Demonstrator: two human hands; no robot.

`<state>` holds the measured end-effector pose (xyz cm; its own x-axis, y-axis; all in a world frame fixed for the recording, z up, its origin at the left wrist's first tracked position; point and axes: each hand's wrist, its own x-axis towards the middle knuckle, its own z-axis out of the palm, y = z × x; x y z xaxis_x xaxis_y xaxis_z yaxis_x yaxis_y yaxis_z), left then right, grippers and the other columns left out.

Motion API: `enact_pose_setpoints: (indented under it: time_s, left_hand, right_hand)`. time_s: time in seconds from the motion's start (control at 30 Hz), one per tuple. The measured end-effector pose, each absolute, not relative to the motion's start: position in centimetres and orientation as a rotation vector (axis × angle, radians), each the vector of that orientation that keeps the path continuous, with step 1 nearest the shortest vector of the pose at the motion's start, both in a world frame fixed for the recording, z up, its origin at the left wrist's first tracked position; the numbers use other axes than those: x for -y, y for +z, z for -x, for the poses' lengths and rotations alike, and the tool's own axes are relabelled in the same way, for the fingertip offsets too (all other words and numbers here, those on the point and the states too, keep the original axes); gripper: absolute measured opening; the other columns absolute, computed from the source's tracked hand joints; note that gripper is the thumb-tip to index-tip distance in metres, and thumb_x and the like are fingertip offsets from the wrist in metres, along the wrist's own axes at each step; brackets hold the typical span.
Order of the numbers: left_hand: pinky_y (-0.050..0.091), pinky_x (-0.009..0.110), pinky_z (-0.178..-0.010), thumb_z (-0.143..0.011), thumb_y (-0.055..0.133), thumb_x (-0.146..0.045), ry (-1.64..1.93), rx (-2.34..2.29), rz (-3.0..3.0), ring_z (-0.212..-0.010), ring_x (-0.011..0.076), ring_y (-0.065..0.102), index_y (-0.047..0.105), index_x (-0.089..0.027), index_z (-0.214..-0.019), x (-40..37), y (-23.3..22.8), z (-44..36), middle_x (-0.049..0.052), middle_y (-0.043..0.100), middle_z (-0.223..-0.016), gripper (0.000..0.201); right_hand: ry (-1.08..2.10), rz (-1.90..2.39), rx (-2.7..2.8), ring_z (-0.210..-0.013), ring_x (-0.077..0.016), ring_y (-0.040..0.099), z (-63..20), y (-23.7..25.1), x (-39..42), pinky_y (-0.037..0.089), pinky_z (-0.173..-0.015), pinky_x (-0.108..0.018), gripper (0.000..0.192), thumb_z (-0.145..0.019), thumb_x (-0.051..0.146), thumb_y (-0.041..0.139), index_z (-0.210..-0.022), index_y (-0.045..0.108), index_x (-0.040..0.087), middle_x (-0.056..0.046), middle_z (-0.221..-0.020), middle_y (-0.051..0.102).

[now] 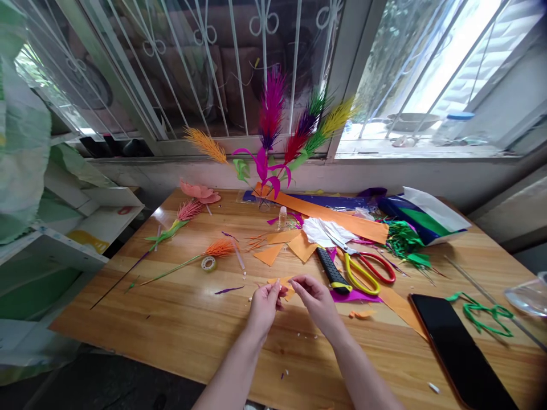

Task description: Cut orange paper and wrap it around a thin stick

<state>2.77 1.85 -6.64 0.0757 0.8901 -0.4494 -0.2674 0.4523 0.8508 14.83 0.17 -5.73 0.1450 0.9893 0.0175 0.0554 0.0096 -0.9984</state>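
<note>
Head view: left hand [265, 304] and right hand [316, 299] both pinch a small orange paper piece [285, 285] between their fingertips, just above the bench [171, 319]; scissors [363, 270] lie nearer the right hand

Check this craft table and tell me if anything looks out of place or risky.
Mostly ordinary craft clutter. The phone lies at the table's near right edge, its corner seeming to run past it, so it could slip off. Paper scraps lie scattered around the scissors. Both hands pinch a small orange paper piece.
</note>
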Motion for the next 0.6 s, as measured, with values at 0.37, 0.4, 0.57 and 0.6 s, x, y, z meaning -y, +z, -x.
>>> enact_pose_setpoints:
  time_s: [0.37, 0.4, 0.57, 0.6]
  left_hand:
    - [0.034, 0.014, -0.048, -0.059, 0.066, -0.04, 0.955, -1.015, -0.508, -0.047, 0.0022, 0.037, 0.065, -0.009, -0.07, -1.0, -5.6, -2.6, -0.002, 0.05, -0.055, 0.033]
    - [0.034, 0.014, -0.048, -0.059, 0.067, -0.04, 0.958, -1.014, -0.501, -0.047, 0.002, 0.037, 0.065, -0.009, -0.07, -0.9, -5.6, -2.6, -0.003, 0.048, -0.053, 0.033]
    - [0.033, 0.014, -0.047, -0.052, 0.072, -0.036, 1.013, -1.044, -0.479, -0.046, 0.0015, 0.037, 0.065, -0.009, -0.067, -0.8, -5.4, -3.0, -0.002, 0.051, -0.054, 0.032]
    - [0.033, 0.014, -0.046, -0.051, 0.073, -0.035, 1.025, -1.057, -0.467, -0.045, 0.0014, 0.037, 0.065, -0.009, -0.066, -0.8, -5.4, -3.1, -0.002, 0.052, -0.054, 0.031]
  right_hand:
    - [0.697, 1.429, 1.5, -0.055, -0.0122, 0.045, -13.6, -6.4, 0.2, 0.037, -0.051, -0.025, 0.019, -0.08, 0.033, 0.048, -0.076, 0.059, 0.018, -0.001, -0.066, 0.049]
    - [0.665, 1.429, 1.513, -0.055, -0.0119, 0.045, -13.4, -6.4, 0.3, 0.037, -0.051, -0.024, 0.017, -0.08, 0.031, 0.048, -0.076, 0.059, 0.019, -0.001, -0.067, 0.048]
    - [0.699, 1.386, 1.313, -0.055, -0.0116, 0.043, -12.6, -6.6, 0.8, 0.037, -0.05, -0.023, 0.013, -0.078, 0.03, 0.05, -0.082, 0.053, 0.019, 0.001, -0.063, 0.045]
    - [0.759, 1.349, 1.237, -0.055, -0.0115, 0.043, -12.4, -6.8, 0.8, 0.038, -0.049, -0.023, 0.015, -0.078, 0.031, 0.05, -0.085, 0.051, 0.019, 0.002, -0.062, 0.045]
